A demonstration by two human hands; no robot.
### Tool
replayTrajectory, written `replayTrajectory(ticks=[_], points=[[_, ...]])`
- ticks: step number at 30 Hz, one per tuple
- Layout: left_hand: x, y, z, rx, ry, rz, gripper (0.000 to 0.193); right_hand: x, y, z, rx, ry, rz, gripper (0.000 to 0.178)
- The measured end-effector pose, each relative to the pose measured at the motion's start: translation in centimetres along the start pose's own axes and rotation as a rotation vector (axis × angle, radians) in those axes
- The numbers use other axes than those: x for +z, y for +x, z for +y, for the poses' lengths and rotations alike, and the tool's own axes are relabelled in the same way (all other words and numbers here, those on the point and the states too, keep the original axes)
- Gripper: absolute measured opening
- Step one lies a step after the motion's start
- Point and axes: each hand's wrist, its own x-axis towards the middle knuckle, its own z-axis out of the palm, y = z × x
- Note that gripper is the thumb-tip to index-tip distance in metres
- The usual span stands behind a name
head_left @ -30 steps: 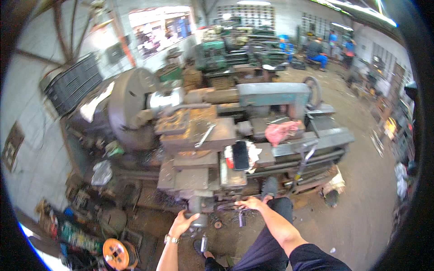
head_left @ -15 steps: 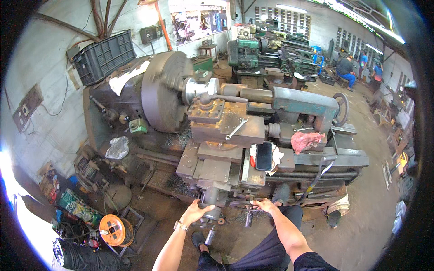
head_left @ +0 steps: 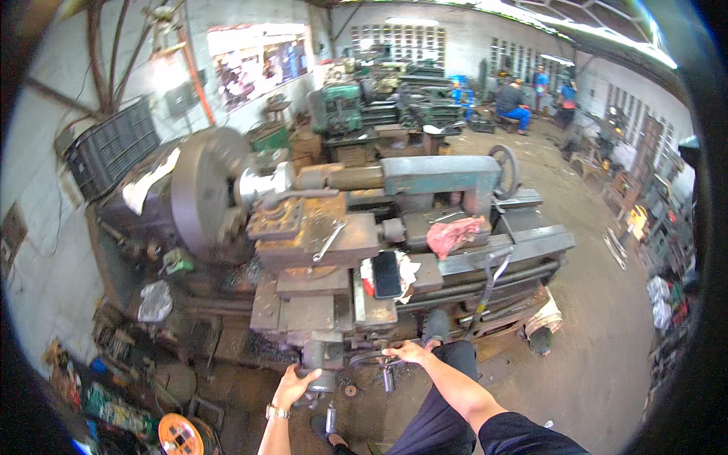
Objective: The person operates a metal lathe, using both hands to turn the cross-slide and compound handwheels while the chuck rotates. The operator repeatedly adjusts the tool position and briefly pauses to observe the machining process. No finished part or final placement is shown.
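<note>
Before me stands a large metal lathe. My left hand is closed around the side of a round grey handwheel hub at the front of the carriage, its thumb across the top. A metal crank handle hangs below the hub. Just to the right, my right hand grips the rim of a thin handwheel, which has its own handle. The big round chuck holds a shiny metal workpiece, blurred here. Beside it sits the tool post.
A wrench and a phone on a rag lie on the carriage. A pink cloth rests near the tailstock. An orange cable reel stands at lower left. Several people, one seated, are far off at the back right.
My view has swung right, so the lathe and both hands sit further left in the picture. Both hands stay on the same two controls.
</note>
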Motion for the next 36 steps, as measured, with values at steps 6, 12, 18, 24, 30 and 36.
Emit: replayTrajectory(ticks=[6, 12, 18, 24, 30, 36], points=[[0.3, 0.5, -0.6, 0.031, -0.037, 0.034, 0.106, 1.4, 1.4, 1.9, -0.094, -0.109, 0.109, 0.078], [0.2, 0.4, -0.4, 0.037, -0.002, 0.049, 0.112, 1.0, 1.3, 1.6, -0.065, -0.141, 0.083, 0.067], [0.1, 0.2, -0.4, 0.036, -0.032, 0.032, 0.110, 0.9, 1.1, 1.7, 0.017, -0.117, 0.075, 0.073], [0.2, 0.6, -0.3, 0.022, -0.070, 0.029, 0.107, 0.7, 0.6, 1.2, -0.046, -0.094, 0.106, 0.074], [0.2, 0.2, -0.4, 0.024, -0.049, 0.030, 0.109, 0.9, 0.0, 1.0, -0.052, -0.051, 0.111, 0.073], [0.3, 0.8, -0.8, 0.008, -0.005, 0.046, 0.110, 1.3, 1.1, 2.1, -0.057, -0.088, 0.150, 0.087]])
